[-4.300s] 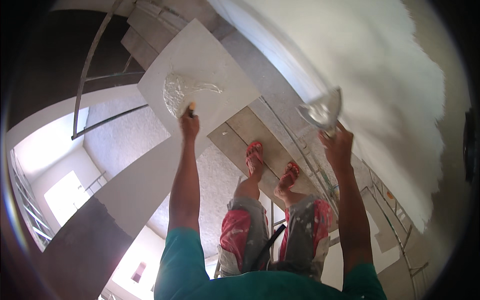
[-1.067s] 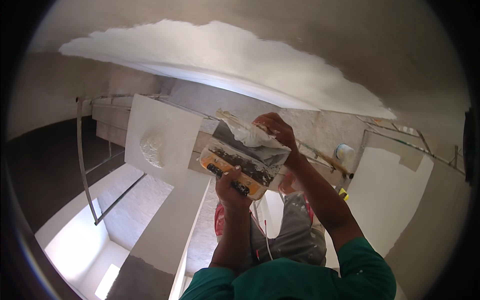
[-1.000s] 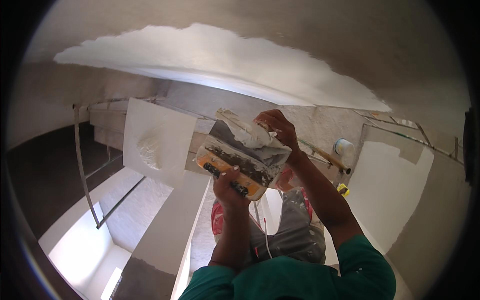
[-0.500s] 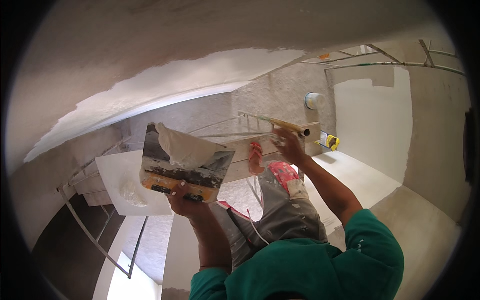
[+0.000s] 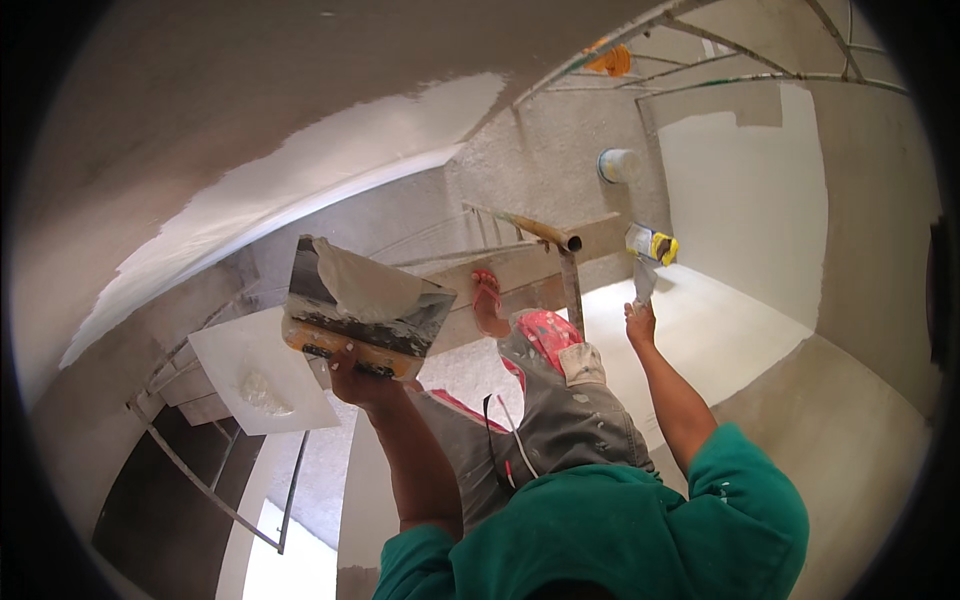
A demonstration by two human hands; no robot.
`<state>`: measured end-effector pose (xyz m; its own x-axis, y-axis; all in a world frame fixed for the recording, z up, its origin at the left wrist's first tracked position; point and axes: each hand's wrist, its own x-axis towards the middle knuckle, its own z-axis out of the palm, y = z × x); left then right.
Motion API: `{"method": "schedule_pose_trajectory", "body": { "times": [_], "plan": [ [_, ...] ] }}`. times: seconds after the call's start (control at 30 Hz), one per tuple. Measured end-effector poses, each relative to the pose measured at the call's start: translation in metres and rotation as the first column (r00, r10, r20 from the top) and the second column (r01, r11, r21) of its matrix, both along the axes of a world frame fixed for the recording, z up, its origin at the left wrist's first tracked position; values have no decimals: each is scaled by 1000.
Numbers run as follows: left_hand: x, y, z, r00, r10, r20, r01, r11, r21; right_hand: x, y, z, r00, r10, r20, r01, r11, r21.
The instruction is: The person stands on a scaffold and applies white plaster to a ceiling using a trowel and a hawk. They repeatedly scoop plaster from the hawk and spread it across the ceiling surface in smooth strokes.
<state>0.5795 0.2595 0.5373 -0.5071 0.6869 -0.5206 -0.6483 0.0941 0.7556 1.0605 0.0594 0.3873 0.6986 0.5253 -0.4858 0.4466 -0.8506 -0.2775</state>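
My left hand (image 5: 358, 380) is closed on the handle edge of a wide plastering blade (image 5: 420, 325), its steel face smeared and its grip orange and black. A thick heap of white putty (image 5: 362, 288) lies on the blade. Over on the right, my right hand (image 5: 641, 326) grips a putty knife (image 5: 645, 283) by its lower end, the pale blade pointing up. The top of that knife overlaps a yellow and white bag or tub (image 5: 652, 244) in view; whether they touch I cannot tell.
I am on scaffold planks (image 5: 540, 292), a sandalled foot on them. A metal pipe end (image 5: 572, 243) sticks up near my leg. A white board (image 5: 215, 350) with putty lies left; a white bucket (image 5: 619, 166) stands farther off. Partly coated wall (image 5: 300, 180) runs along the left.
My right hand has moved right and down, away from the pipe end, and the putty knife now shows clearly in it. The left hand's loaded blade has shifted only slightly.
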Motion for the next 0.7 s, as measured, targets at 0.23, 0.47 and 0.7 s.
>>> {"method": "schedule_pose_trajectory", "body": {
  "times": [0.23,0.47,0.7],
  "plan": [
    [8,4,-7,983,-160,90,152,984,88,-13,-4,-23,993,-32,109,33,999,-4],
    [18,0,-58,941,-290,175,294,956,6,-25,16,-50,972,-175,157,154,978,141],
    [56,2,-161,843,-445,301,459,888,27,-49,23,-94,959,-131,252,83,978,191]
  ]
}}
